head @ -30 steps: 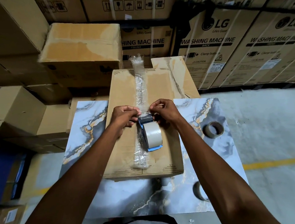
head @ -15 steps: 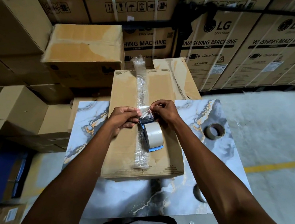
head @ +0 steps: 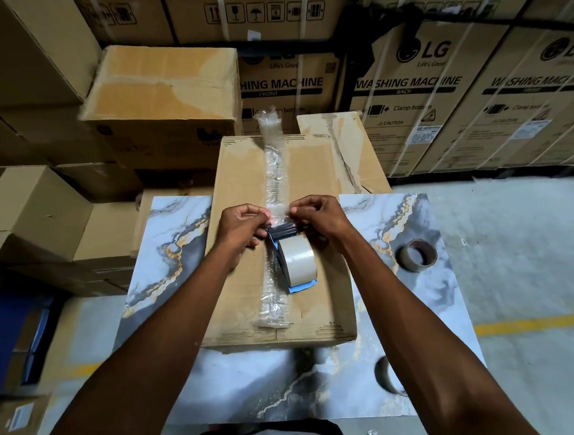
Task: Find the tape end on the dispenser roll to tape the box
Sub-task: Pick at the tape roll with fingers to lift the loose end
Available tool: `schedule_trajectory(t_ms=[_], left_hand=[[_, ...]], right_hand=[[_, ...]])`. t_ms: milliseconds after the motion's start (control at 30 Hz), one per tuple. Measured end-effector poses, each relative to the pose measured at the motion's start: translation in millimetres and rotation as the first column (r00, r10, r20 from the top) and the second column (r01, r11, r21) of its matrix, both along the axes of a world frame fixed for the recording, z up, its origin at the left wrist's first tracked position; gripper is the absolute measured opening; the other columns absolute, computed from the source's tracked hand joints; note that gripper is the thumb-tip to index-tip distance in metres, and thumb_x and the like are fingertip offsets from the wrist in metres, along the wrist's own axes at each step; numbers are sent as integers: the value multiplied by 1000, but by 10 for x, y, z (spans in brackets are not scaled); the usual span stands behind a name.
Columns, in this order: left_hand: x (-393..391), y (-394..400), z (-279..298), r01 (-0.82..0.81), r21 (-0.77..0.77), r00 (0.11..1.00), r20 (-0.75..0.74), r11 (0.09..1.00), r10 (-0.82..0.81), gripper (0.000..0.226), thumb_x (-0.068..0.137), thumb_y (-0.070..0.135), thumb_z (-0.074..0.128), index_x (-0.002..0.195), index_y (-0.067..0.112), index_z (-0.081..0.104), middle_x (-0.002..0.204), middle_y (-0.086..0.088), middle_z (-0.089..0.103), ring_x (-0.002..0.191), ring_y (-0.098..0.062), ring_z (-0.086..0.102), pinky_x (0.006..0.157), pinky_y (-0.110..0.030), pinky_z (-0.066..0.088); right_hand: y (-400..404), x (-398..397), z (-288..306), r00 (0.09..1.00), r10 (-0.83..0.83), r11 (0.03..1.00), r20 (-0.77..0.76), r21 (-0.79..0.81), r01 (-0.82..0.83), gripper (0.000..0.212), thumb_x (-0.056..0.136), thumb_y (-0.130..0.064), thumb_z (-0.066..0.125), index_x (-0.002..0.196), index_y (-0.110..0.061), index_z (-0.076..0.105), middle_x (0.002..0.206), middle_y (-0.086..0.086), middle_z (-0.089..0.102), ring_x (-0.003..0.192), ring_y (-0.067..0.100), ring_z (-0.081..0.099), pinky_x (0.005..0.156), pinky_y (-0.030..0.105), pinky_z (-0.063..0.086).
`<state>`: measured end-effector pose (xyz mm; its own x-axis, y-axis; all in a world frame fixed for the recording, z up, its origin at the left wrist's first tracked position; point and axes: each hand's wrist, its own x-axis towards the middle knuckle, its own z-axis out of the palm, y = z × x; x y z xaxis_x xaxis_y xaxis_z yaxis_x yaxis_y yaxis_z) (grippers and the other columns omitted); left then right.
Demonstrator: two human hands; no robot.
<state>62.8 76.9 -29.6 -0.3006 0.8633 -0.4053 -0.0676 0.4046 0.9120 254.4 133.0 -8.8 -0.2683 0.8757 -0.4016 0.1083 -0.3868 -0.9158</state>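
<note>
Centrally, a brown cardboard box [head: 247, 254] lay flat on the marble-patterned desk [head: 396, 229], and everything else sat in relation to it. A crinkled strip of clear tape [head: 273, 170] ran along the middle of the box top, from its far edge — where a loose end stuck up past the rim — down towards the near edge. On that strip, roughly mid-box, rested the blue-framed tape dispenser [head: 290, 251], its beige tape roll [head: 297, 259] standing on edge and its dark front part pointing to the far side of the box.

Both hands met just above the dispenser's front end. The left hand [head: 241, 226] had its fingers [head: 259, 216] curled together and pinched on the clear film at the left of the strip; the right hand [head: 318, 216] mirrored it, fingers drawn in and nipped on the same film from the right. Between them a short piece of transparent tape [head: 278, 211] was stretched — whether this was the roll's free end or part of the strip on the box, I could not tell.

To the right of the box, a spare brown tape roll [head: 417, 254] lay on the desk, well apart. Another roll [head: 387, 376] sat near the desk's front edge, partly hidden by the right forearm. Beyond the box stood stacked printed washing-machine cartons [head: 414, 104].
</note>
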Motion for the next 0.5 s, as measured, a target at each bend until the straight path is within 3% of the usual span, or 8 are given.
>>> schedule_trajectory(t_ms=[133, 333, 500], left_hand=[[-19, -12, 16, 28, 12, 999, 21, 1000, -29, 5, 95, 10, 76, 100, 10, 76, 90, -16, 83, 55, -14, 59, 44, -22, 38], [-63, -34, 13, 94, 43, 995, 12, 995, -94, 11, 92, 12, 80, 102, 17, 81, 84, -25, 76, 57, -21, 52, 48, -26, 37], [-152, -66, 40, 191, 68, 978, 72, 979, -196, 22, 87, 21, 88, 109, 20, 83, 109, -31, 78, 68, -23, 56, 49, -25, 48]], right_hand=[[8, -63, -29, 999, -45, 999, 23, 22, 44, 13, 89, 1, 74, 100, 7, 74, 74, 11, 76, 64, 21, 68, 57, 32, 55], [3, -84, -91, 997, -42, 990, 63, 141, 33, 10, 90, 4, 71, 89, -4, 76, 77, 19, 70, 61, 25, 63, 56, 36, 56], [10, -92, -123, 998, -49, 988, 51, 151, 40, 11, 90, 4, 71, 89, -6, 77, 79, 25, 70, 58, 23, 63, 57, 36, 57]])
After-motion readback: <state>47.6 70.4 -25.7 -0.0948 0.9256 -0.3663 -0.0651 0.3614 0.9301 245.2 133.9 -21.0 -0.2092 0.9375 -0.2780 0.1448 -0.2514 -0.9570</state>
